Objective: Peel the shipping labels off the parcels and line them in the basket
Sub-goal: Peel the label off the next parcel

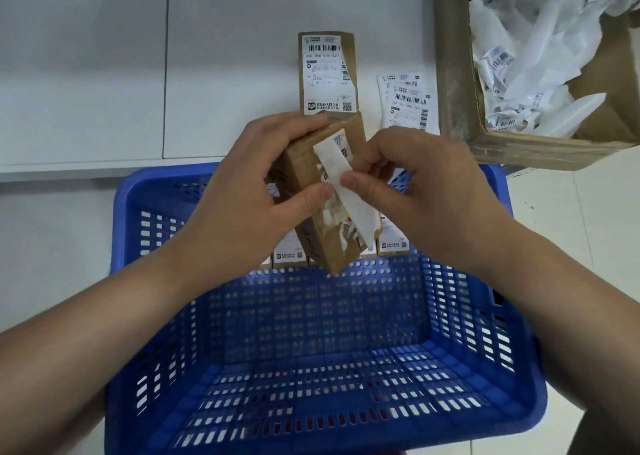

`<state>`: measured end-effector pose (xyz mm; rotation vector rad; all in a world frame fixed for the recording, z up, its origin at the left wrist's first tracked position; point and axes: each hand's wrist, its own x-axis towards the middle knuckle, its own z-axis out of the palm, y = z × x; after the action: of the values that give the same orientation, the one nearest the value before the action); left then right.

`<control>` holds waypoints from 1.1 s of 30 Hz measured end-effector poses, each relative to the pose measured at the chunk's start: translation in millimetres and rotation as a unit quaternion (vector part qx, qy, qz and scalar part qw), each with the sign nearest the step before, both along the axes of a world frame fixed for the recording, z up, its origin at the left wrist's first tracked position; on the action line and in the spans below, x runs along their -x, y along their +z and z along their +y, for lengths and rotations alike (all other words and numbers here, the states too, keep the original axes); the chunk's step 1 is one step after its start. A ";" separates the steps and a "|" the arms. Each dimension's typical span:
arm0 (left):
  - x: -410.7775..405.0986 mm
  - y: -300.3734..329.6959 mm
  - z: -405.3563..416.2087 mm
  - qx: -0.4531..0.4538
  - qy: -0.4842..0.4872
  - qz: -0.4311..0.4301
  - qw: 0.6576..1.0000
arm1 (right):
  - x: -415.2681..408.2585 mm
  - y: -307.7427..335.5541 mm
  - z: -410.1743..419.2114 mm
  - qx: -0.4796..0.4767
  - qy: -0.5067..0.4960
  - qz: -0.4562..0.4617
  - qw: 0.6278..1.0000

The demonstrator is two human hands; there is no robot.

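Above the blue basket [322, 368], the left hand [256, 191] grips a brown parcel [325, 205] while the right hand [426, 191] pinches its half-lifted label [349, 191]. Labelled parcels [289, 253] line the basket's far end. Beyond the basket, another labelled parcel [327, 73] lies on the table [104, 73].

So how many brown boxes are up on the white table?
1. One small parcel lies flat on the table, its label partly torn. The big cardboard box of peeled labels sits off the table's right edge, so I don't count it.
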<state>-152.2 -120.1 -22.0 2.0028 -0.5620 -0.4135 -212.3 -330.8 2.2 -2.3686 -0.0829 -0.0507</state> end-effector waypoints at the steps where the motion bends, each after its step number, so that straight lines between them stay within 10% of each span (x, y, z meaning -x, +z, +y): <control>1: 0.1 0.8 -0.2 0.003 0.004 0.000 1.000 | 0.1 0.8 0.2 0.000 -0.008 0.000 1.000; 33: -10.6 3.3 -2.8 0.053 0.045 0.034 0.997 | -3.0 11.5 -6.6 -0.081 -0.068 0.031 0.994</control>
<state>-141.6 -123.0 -18.7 1.8969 -0.4420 -0.3870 -209.3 -337.4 13.7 -2.2088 0.1081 -0.0479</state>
